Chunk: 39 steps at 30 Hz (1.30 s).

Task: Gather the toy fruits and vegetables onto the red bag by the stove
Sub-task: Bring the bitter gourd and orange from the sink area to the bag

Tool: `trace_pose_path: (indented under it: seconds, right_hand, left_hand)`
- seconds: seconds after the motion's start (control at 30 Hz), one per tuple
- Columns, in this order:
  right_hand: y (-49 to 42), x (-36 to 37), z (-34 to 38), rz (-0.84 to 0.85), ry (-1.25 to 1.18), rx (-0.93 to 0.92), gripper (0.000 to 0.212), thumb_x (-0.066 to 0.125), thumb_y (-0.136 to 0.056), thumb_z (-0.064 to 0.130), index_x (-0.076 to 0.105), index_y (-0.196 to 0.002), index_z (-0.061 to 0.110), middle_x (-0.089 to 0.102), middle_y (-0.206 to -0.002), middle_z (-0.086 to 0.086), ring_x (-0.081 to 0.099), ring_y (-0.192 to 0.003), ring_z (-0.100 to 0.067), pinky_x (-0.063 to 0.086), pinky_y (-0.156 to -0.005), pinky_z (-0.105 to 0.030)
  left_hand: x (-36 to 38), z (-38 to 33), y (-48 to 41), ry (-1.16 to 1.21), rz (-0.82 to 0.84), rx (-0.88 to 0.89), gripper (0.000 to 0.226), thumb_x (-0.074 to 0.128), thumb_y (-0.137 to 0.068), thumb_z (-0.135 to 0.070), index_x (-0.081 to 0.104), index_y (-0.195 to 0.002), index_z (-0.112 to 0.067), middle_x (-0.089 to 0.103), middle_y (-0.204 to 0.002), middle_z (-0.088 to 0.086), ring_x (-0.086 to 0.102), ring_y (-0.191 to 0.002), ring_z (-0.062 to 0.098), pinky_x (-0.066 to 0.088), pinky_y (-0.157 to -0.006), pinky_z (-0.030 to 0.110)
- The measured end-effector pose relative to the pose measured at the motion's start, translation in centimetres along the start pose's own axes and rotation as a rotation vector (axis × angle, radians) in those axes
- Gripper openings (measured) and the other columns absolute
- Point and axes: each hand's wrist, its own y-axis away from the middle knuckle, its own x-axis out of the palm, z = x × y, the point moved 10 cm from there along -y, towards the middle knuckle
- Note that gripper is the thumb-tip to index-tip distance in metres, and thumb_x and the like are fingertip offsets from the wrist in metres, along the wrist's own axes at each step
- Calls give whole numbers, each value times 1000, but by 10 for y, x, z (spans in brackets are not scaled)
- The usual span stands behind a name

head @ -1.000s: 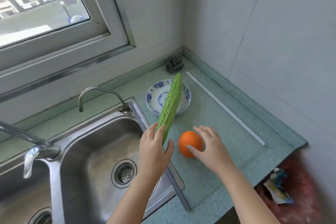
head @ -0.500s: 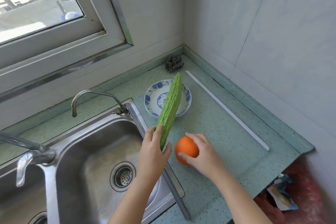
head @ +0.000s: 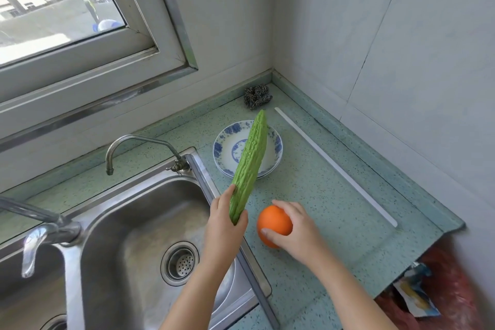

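Note:
My left hand [head: 223, 225] grips the lower end of a long bumpy green toy bitter gourd [head: 250, 163], which points up and away over the blue-and-white plate. My right hand [head: 296, 230] is wrapped around a toy orange [head: 273, 222] just over the green countertop [head: 334, 209], to the right of the sink; contact with the counter is unclear. A red bag [head: 455, 276] shows below the counter's right edge, partly cut off by the frame. No stove is in view.
A steel double sink [head: 128, 236] with two taps fills the left. A stack of blue-patterned plates [head: 227, 147] and a metal scourer [head: 257, 96] sit toward the back corner. A white strip [head: 334, 166] lies along the right wall. A window is above.
My right hand has closed from open fingers beside the orange to a full grip on it. My left hand keeps holding the gourd in about the same pose.

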Motion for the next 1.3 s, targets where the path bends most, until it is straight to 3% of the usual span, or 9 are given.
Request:
trace_pose_path:
  seconds: [0.2, 0.3, 0.4, 0.6, 0.8, 1.1, 1.3]
  right_hand:
    - [6, -7, 7, -36, -12, -29, 62, 73, -74, 33, 44, -129, 24, 38, -116, 8, 45, -104, -11, 34, -86, -19]
    - [10, -14, 12, -68, -11, -46, 62, 73, -74, 33, 44, -129, 24, 39, -116, 6, 44, -103, -10, 32, -85, -17]
    - [16, -19, 17, -85, -6, -56, 62, 72, -75, 33, 43, -129, 24, 38, -117, 7, 43, -103, -9, 32, -84, -18]
    - [33, -24, 35, -118, -11, -106, 62, 72, -75, 34, 44, -130, 25, 39, -120, 6, 45, -106, -11, 35, -85, -18]
    - [56, -23, 63, -165, -8, -188, 61, 74, -74, 30, 46, -128, 22, 40, -120, 5, 43, -101, -7, 29, -73, 6]
    - [109, 22, 111, -96, 28, -311, 60, 74, -73, 31, 46, -126, 25, 41, -118, 7, 44, -98, -5, 32, -73, 4]
    - [164, 73, 134, 32, 96, -354, 64, 70, -74, 39, 40, -129, 28, 35, -120, 12, 43, -101, -7, 35, -69, -5]
  left_hand:
    - [3, 8, 1, 164, -14, -84, 55, 58, -88, -13, 35, -138, -23, 44, -129, -2, 43, -109, 8, 33, -92, 21]
    - [4, 15, 5, 276, -52, -140, 53, 58, -87, -13, 37, -135, -24, 51, -126, 5, 50, -113, 24, 41, -98, 43]
    - [2, 18, 15, 384, -96, -190, 52, 58, -87, -11, 38, -134, -23, 52, -124, 8, 52, -111, 31, 44, -95, 51]
    - [-18, 13, 37, 462, -142, -148, 49, 58, -87, -7, 41, -128, -27, 55, -120, 11, 55, -105, 28, 46, -91, 50]
    - [-47, 9, 73, 456, -158, -84, 48, 59, -86, -6, 43, -119, -37, 58, -111, -4, 57, -103, 19, 47, -90, 49]
    - [-101, 26, 148, 494, -251, -50, 53, 60, -85, -2, 45, -112, -45, 59, -112, 1, 57, -100, 20, 47, -90, 48]
    - [-141, 49, 226, 518, -356, -59, 51, 60, -86, -6, 43, -118, -41, 55, -115, -9, 57, -100, 11, 50, -89, 41]
